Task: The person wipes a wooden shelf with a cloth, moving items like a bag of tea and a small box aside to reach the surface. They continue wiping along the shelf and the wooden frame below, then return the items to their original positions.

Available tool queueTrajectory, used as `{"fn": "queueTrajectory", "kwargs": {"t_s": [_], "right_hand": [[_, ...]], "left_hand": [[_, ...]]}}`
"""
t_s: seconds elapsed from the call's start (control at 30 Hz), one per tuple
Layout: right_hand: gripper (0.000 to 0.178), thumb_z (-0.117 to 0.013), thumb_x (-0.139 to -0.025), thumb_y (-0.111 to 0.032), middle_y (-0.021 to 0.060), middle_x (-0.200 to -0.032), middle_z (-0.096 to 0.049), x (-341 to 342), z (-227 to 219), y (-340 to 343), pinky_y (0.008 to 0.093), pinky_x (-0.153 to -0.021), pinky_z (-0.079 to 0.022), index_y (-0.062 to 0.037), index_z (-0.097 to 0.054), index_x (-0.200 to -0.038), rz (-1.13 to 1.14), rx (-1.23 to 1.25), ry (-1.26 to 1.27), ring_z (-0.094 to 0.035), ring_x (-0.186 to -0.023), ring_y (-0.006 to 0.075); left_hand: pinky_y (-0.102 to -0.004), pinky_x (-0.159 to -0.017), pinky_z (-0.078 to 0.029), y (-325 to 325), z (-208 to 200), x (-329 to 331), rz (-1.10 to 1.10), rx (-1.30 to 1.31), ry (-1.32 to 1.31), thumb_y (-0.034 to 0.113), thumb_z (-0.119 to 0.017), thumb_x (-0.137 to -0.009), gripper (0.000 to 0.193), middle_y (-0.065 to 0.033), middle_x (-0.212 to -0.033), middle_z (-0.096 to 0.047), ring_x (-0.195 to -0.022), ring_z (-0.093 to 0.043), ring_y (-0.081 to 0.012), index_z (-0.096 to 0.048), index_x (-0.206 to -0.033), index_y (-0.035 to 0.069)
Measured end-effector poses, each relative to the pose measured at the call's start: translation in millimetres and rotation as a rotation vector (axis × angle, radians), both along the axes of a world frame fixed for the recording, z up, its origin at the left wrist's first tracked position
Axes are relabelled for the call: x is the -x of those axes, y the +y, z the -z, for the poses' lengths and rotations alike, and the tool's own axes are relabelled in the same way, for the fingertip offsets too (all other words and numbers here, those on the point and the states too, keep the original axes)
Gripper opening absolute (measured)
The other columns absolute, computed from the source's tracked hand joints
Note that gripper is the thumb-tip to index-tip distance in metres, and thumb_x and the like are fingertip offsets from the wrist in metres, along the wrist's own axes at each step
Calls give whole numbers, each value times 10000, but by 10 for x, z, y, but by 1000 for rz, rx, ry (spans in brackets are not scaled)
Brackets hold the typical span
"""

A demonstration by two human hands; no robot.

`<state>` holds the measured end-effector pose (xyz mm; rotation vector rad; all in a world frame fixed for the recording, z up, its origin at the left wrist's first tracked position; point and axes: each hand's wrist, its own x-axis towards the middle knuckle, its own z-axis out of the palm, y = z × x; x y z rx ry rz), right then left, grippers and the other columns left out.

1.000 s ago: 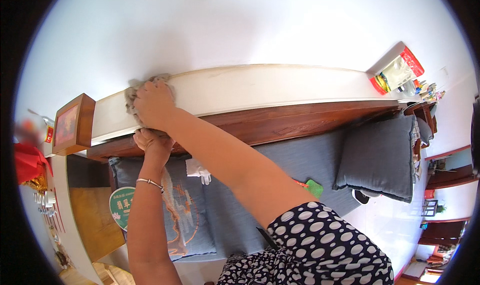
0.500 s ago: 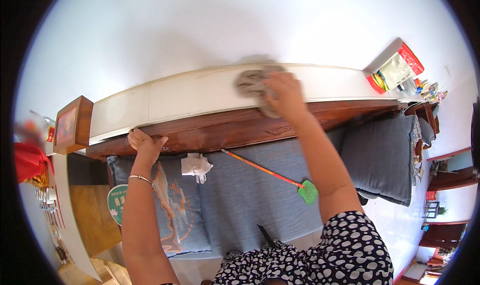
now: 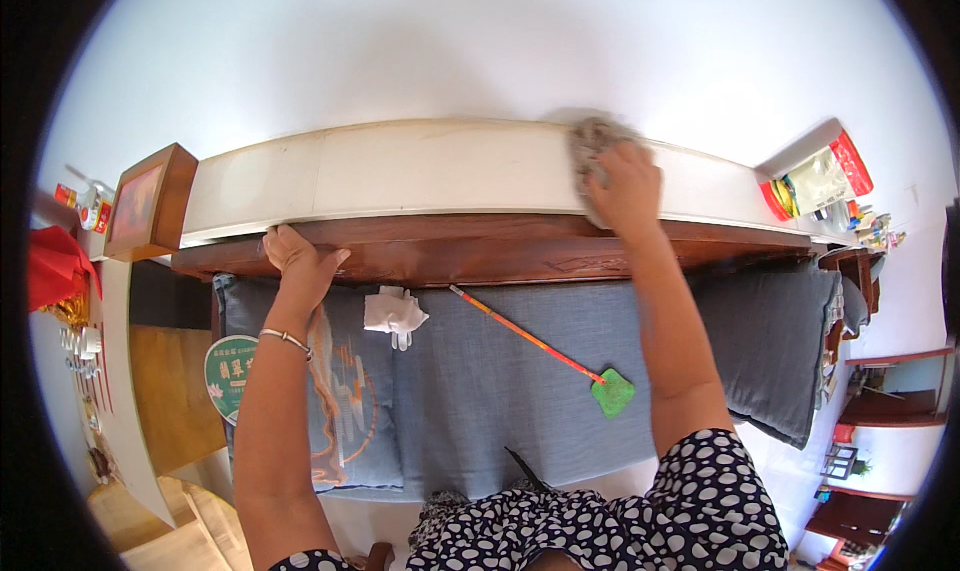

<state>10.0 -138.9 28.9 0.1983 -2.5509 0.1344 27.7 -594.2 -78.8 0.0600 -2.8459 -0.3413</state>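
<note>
My right hand (image 3: pixel 630 186) presses a crumpled grey-brown rag (image 3: pixel 598 143) on the long white ledge (image 3: pixel 420 171) along the wall, its fingers closed over the cloth. To the left, my left hand (image 3: pixel 300 259) grips the top edge of the dark wooden sofa backrest (image 3: pixel 450 251), fingers bent over it and thumb stuck out sideways. Below, on the blue-grey seat cushion (image 3: pixel 480 401), lie a folded pair of white gloves (image 3: pixel 393 313) and a fly swatter (image 3: pixel 545 349) with an orange-red handle and green head.
A wooden picture frame (image 3: pixel 150 201) stands at the ledge's left end. A red and cream bag (image 3: pixel 825 176) and small bottles occupy the right end. Dark grey cushions (image 3: pixel 765 341) lean on the right, and a round green fan (image 3: pixel 230 376) is beside my left forearm.
My right hand has slid the rag to the right along the ledge. My left hand stays on the backrest. The view has shifted slightly.
</note>
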Motion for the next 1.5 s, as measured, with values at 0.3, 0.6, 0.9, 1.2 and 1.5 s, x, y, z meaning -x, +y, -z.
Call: {"fn": "queueTrajectory", "kwargs": {"t_s": [0.3,0.6,0.9,1.2,1.5], "right_hand": [[176,-705,-618,-224,13,-899,-567,255,39,-2334,411,-739,-432,-155,-626,-759,-333,87,98,-538,-898,221],[162,-679,-705,-237,30,-903,-579,492,28,-3322,397,-768,-427,-162,-660,-849,-445,328,77,-528,-942,238],[221,-675,-725,-137,72,-1042,-613,173,112,-962,444,-836,-439,-143,-667,-946,-248,359,213,-540,-1035,294],[280,-686,-728,-117,117,-979,-637,-857,95,2145,417,-910,-430,-86,-658,-1004,360,259,347,-571,-981,318],[233,-684,-677,-104,120,-967,-631,-1129,689,2415,422,-876,-464,-76,-653,-906,465,108,283,-584,-952,328]], "left_hand": [[-511,-1069,-199,135,-45,-48,-44,85,111,392,-844,-625,1008,-347,-1315,-279,-1264,-262,-453,-247,-1249,-128],[-590,-1089,-94,-118,184,166,-82,-142,-43,420,-892,-530,1216,-340,-1383,-111,-1307,-126,-484,-82,-1296,-65],[-520,-1068,-187,-147,55,202,-1,-56,-188,428,-823,-659,971,-310,-1331,-241,-1258,-218,-432,-207,-1230,-60],[-395,-740,-398,-387,233,208,107,262,245,560,-795,-622,769,-149,-879,-436,-819,-440,-282,-400,-929,-23],[-395,-662,-415,-307,117,249,155,144,131,505,-821,-626,699,-137,-800,-437,-743,-457,-282,-413,-858,-13]]}}
